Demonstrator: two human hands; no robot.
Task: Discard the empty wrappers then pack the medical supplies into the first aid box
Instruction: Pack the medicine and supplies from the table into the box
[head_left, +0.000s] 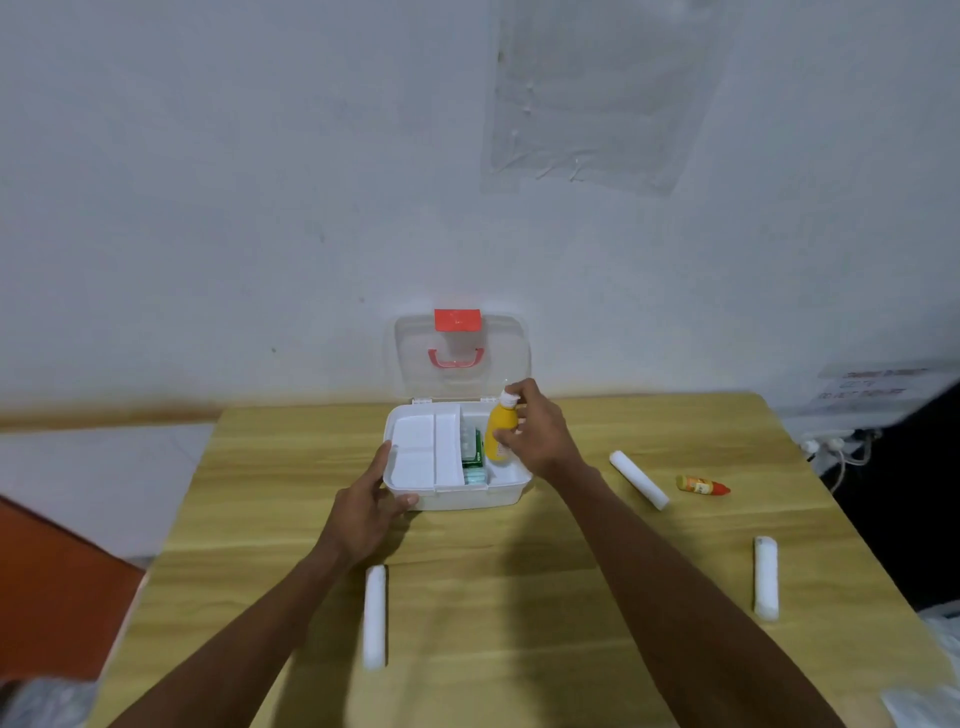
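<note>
The white first aid box (467, 496) stands open at the far middle of the wooden table, its clear lid (460, 358) with a red latch raised against the wall. My right hand (535, 431) grips a yellow bottle (500, 428) with a white cap, upright over the box's right compartment. My left hand (371, 501) holds the box's front left corner. A green packet (472, 449) lies inside beside a white tray insert (426, 452). Three white gauze rolls lie on the table: one near front (375, 616), one right of the box (638, 479), one far right (765, 578). A small orange tube (702, 485) lies beyond.
The wooden table (519, 597) ends at the wall behind the box. A red-orange object (57, 587) stands off the table's left edge. Crumpled clear plastic (930, 696) shows at the bottom right corner, and cables (841, 452) hang at the right.
</note>
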